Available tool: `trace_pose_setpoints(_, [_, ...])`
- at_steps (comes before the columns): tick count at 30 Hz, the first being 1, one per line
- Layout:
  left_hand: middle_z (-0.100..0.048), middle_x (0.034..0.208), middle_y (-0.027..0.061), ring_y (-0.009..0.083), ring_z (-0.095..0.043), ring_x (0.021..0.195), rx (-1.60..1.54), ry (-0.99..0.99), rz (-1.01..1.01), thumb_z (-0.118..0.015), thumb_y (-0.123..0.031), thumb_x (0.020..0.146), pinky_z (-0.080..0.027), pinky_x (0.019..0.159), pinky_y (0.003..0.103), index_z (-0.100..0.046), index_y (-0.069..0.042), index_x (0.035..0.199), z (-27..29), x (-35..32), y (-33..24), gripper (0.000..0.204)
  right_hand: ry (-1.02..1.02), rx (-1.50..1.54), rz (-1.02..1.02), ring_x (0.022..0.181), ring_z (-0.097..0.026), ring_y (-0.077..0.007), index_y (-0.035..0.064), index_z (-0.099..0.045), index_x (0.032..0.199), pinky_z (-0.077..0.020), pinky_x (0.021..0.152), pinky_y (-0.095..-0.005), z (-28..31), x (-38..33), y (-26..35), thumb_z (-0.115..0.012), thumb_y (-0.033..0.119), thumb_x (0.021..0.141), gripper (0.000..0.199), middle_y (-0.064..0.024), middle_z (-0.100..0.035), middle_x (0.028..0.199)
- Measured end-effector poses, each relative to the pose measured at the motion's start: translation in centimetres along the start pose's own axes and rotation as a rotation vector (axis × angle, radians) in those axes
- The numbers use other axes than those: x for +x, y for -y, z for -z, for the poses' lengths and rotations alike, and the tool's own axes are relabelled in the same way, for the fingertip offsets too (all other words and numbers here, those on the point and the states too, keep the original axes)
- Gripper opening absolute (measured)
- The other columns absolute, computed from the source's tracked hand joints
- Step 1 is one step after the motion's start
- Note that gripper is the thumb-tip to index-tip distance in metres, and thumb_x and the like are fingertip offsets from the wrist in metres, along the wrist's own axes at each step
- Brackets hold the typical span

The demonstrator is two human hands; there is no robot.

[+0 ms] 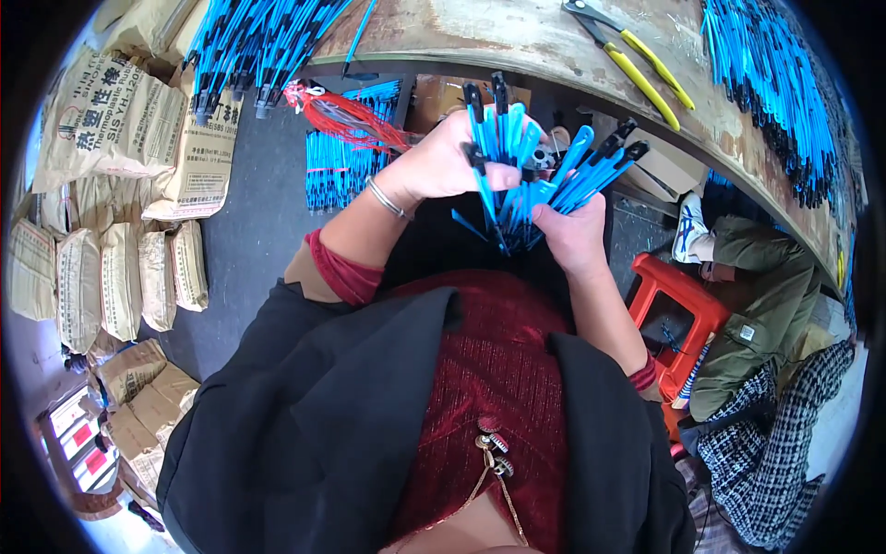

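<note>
In front of my chest, both hands are closed around a fanned bunch of thin blue plastic strips with black ends [503, 198]. My left hand [457, 159] grips the bunch from the left, thumb laid across the strips. From the lower right, my right hand [574, 233] holds another part of it, with several black ends pointing up and right. A small metallic piece [543, 159] shows among the strips between the hands; I cannot make out what it is.
A worn wooden table [443, 32] bears blue-strip piles [263, 42] and yellow-handled cutters [637, 65]. Red strands [346, 115] hang below its edge, near bundled strips [337, 166] lower down. Paper sacks [120, 129] stand left; a red stool [678, 295] and a seated person's leg [757, 305] are right.
</note>
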State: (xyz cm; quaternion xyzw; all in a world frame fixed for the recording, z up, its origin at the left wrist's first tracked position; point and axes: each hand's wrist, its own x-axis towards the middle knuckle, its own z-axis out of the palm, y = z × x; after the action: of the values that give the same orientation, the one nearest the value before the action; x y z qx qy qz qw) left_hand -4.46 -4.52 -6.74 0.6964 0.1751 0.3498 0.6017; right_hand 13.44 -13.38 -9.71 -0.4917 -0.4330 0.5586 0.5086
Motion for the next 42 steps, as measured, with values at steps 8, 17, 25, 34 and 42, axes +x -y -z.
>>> trace_pose_setpoints(8, [-0.060,0.092,0.0067,0.0136,-0.057,0.085,-0.113,-0.253,0.228,-0.076,-0.005,0.066,-0.046,0.074,0.027,-0.058,0.001,0.096,-2.4,-0.8,-1.8,0.037,0.038,-0.001,0.004,0.073,-0.060,-0.0097,0.0019,-0.062,0.088,-0.0487,0.068,-0.0253,-0.6,0.0,0.3,-0.074,0.004,0.069,0.022,-0.0020,-0.065,0.080])
trace_pose_setpoints(17, [-0.062,0.084,0.0033,0.0106,-0.058,0.079,-0.051,-0.223,0.059,-0.076,-0.007,0.067,-0.048,0.074,0.026,-0.060,0.000,0.092,-3.9,-1.2,-1.8,0.030,0.316,-0.148,0.028,0.073,-0.058,-0.0107,0.0007,-0.059,0.092,-0.0467,0.065,-0.0256,1.9,-0.3,1.4,-0.067,-0.001,0.071,0.023,-0.0043,-0.062,0.085])
trace_pose_setpoints(25, [-0.063,0.082,0.0026,0.0103,-0.058,0.074,-0.013,-0.052,0.090,-0.076,-0.006,0.067,-0.047,0.071,0.024,-0.062,-0.001,0.091,-3.8,-0.7,-2.2,0.028,0.444,0.449,-0.068,0.076,-0.057,-0.0100,-0.0001,-0.061,0.090,-0.0445,0.070,-0.0208,4.2,1.3,1.7,-0.066,0.002,0.066,0.024,-0.0015,-0.061,0.084])
trace_pose_setpoints(34, [-0.061,0.078,0.0072,0.0169,-0.058,0.073,0.015,-0.090,0.238,-0.077,-0.006,0.064,-0.046,0.065,0.027,-0.065,0.000,0.090,-2.6,-1.6,-3.0,0.030,0.827,0.021,-0.368,0.066,-0.054,-0.0053,0.0013,-0.063,0.081,-0.0430,0.060,-0.0203,3.5,3.6,6.6,-0.072,0.006,0.070,0.015,-0.0004,-0.060,0.071])
trace_pose_setpoints(42, [-0.063,0.081,0.0027,0.0109,-0.058,0.074,0.053,-0.140,0.221,-0.076,-0.009,0.067,-0.047,0.069,0.025,-0.067,-0.002,0.090,-2.9,-2.0,-3.1,0.025,0.498,-0.198,-0.163,0.072,-0.055,-0.0076,0.0008,-0.058,0.078,-0.0437,0.064,-0.0216,2.6,1.7,5.1,-0.072,-0.004,0.067,0.019,-0.0001,-0.057,0.078])
